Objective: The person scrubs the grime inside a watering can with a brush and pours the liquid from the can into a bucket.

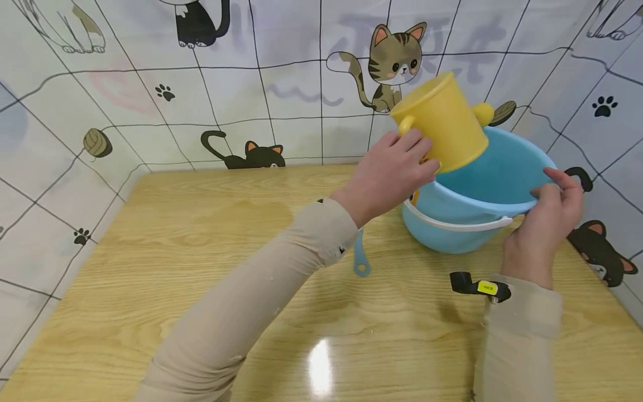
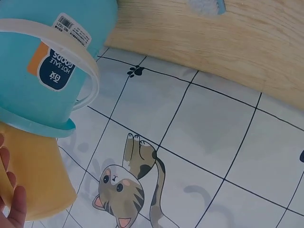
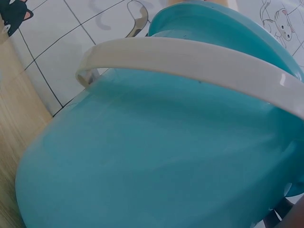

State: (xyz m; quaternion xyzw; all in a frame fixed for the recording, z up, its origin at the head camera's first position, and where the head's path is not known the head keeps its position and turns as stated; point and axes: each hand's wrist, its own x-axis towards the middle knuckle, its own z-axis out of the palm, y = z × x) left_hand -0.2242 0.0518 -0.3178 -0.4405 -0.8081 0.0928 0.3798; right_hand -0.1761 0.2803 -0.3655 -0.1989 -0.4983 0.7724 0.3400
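Note:
My left hand (image 1: 394, 170) grips the handle of a yellow cup (image 1: 447, 125), which is tilted over a light blue bucket (image 1: 447, 241). A round yellow knob (image 1: 483, 114) sticks out from the cup's far side. At the bucket's right rim, my right hand (image 1: 545, 215) holds the edge between thumb and fingers. The bucket leans toward the left on the table, its white carrying handle (image 1: 457, 225) hanging down the front. In the left wrist view, the cup (image 2: 40, 175) overlaps the bucket's mouth. What lies inside the cup is hidden.
A blue handle (image 1: 361, 258) with a hole at its end lies on the wooden table (image 1: 201, 251), partly behind my left forearm. White bristles (image 2: 204, 5) show beside the bucket in the left wrist view. Cat-printed sheeting (image 1: 296, 89) stands around the table's back and sides.

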